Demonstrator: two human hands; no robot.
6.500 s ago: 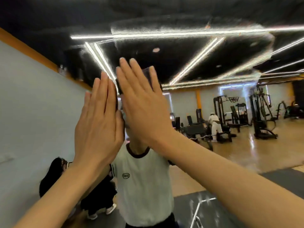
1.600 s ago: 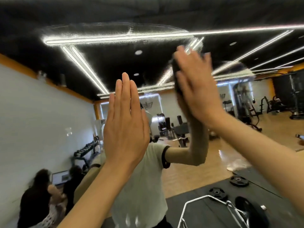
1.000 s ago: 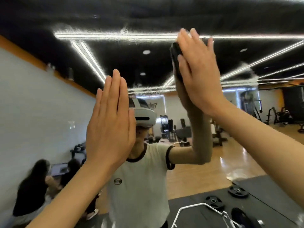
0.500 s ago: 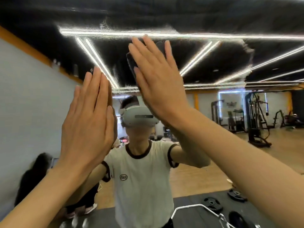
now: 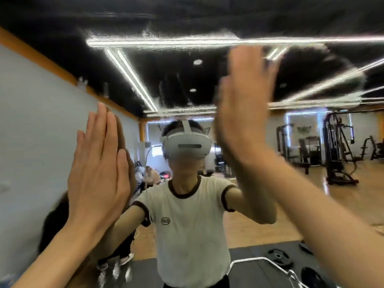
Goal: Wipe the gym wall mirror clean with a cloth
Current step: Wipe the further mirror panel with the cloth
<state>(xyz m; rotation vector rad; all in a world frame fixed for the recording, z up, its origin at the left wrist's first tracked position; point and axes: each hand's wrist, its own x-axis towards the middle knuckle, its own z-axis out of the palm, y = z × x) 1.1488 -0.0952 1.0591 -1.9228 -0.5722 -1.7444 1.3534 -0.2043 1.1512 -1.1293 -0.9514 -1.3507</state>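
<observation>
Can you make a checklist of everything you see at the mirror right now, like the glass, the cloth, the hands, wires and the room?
Surface: mirror has streaky, smeared patches across its upper part.
Job's things: cloth cannot be made out; the blurred right hand covers where it would be.
Clutter: nothing seen on the glass.
Grippers: left hand flat, fingers straight, against the mirror; right hand flat, raised higher, motion-blurred.
Cables: nothing seen.
Surroundings: reflected gym machines, weight plates on a dark mat, wooden floor, ceiling light strips.
</observation>
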